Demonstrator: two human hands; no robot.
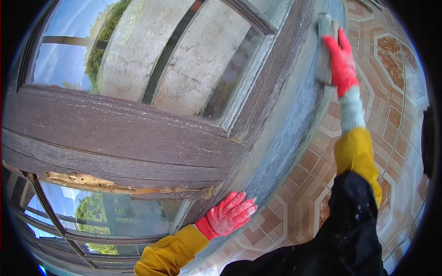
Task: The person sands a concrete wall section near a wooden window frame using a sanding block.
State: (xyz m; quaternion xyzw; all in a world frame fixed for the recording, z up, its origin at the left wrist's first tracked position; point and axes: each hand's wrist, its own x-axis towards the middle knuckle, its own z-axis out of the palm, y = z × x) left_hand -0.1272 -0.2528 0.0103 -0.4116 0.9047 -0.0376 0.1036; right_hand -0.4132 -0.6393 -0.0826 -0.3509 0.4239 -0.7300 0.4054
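My right hand (342, 65), in a red-coated work glove with a pale cuff, grips a long grey block (324, 58). That block lies against the outer part of a grey sill (290, 134); motion blur hides its exact kind. My left hand (229, 214), gloved in dusty red, rests palm down with fingers slightly spread on the sill's nearer end and holds nothing. Beside the sill runs a weathered brown wooden window frame (131, 131) with worn paint. The sill shows a smooth beige-grey band along the frame and a rougher bluish-grey band outside it.
Glass panes (203, 58) sit in the frame and reflect sky, trees and a wall. Broken, splintered wood (79, 179) edges the lower rail above smaller panes (110, 214). Patterned brown and white floor tiles (376, 114) lie below, right of the sill. A dark object (427, 141) stands at the right rim.
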